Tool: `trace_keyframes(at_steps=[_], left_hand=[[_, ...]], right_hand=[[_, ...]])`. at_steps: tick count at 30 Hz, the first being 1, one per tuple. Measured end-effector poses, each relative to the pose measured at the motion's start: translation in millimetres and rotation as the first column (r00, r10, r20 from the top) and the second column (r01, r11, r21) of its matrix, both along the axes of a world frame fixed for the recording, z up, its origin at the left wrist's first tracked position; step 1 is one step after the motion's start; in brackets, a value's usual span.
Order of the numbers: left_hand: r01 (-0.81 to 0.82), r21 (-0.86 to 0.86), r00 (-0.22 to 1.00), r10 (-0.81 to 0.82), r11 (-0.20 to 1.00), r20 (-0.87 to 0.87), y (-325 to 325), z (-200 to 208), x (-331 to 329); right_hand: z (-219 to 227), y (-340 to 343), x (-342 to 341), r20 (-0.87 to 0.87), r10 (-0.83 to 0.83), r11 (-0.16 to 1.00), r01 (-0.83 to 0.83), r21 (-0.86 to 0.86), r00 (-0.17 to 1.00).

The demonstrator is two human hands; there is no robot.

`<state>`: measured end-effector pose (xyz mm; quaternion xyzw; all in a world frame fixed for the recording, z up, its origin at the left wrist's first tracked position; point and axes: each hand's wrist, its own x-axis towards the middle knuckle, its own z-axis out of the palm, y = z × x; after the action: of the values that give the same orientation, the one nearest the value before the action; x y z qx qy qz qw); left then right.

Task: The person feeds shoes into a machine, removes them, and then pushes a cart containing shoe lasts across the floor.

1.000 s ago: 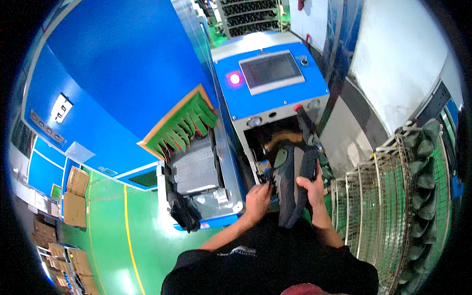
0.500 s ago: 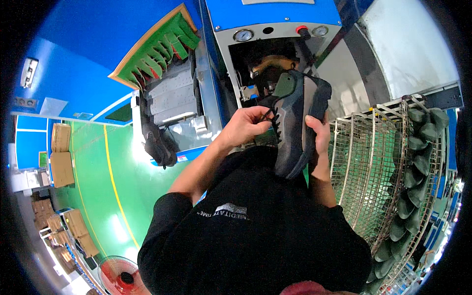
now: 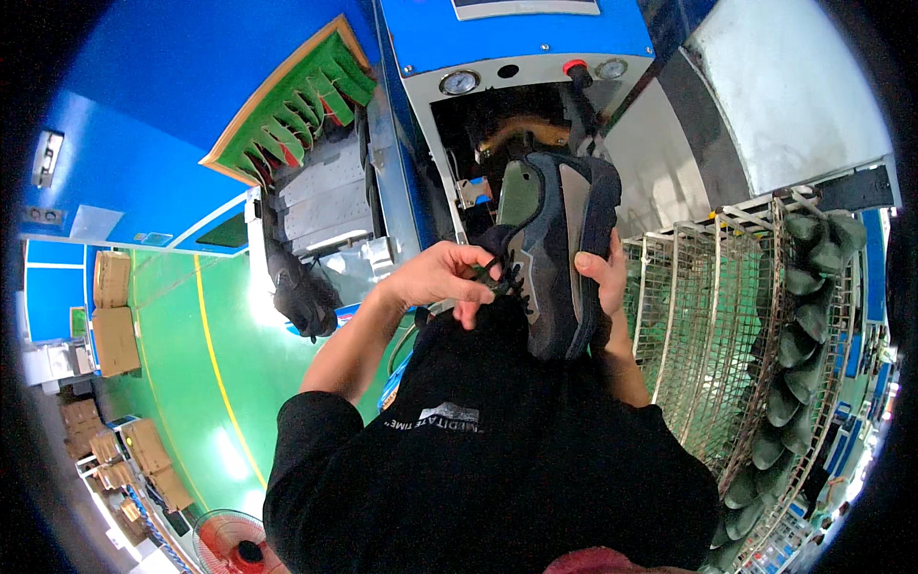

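A dark grey and black lace-up shoe [image 3: 564,258] is held up in front of my chest, heel end away from me. The green top of a shoe last [image 3: 519,191] shows in its collar. My right hand [image 3: 604,279] grips the shoe along its right side, thumb on the near edge; the other fingers are mostly hidden behind it. At the shoe's left side, the fingers of my left hand [image 3: 445,285] pinch the loose black shoelace [image 3: 502,275] close to the eyelets.
Straight ahead stands a blue and white machine [image 3: 521,48] with gauges and a dark opening. Left of it, another dark shoe [image 3: 301,298] sits at the end of a conveyor [image 3: 320,191] under green curtain strips. A wire rack [image 3: 703,335] holding several grey-green lasts [image 3: 801,349] is on the right. A red fan [image 3: 239,547] stands behind left.
My left hand has come down and a little left along the shoe, bringing the lace with it. The shoe has shifted slightly lower and turned more upright, with my right hand still gripping it.
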<state>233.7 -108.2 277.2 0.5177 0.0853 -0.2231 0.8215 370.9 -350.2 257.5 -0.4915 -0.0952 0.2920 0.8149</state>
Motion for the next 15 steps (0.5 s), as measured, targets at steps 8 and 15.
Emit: trace_keyframes(at_steps=[8, 15], left_hand=[[-0.400, 0.205, 0.901, 0.424, 0.893, -0.092, -48, -1, 50], [-0.384, 0.468, 0.916, 0.393, 0.796, 0.082, -38, 14, 38]], right_hand=[[-9, 3, 13, -0.168, -0.133, 0.991, 0.128, -0.042, 0.977], [-23, -4, 25, 0.041, -0.057, 0.983, 0.063, -0.172, 0.998]])
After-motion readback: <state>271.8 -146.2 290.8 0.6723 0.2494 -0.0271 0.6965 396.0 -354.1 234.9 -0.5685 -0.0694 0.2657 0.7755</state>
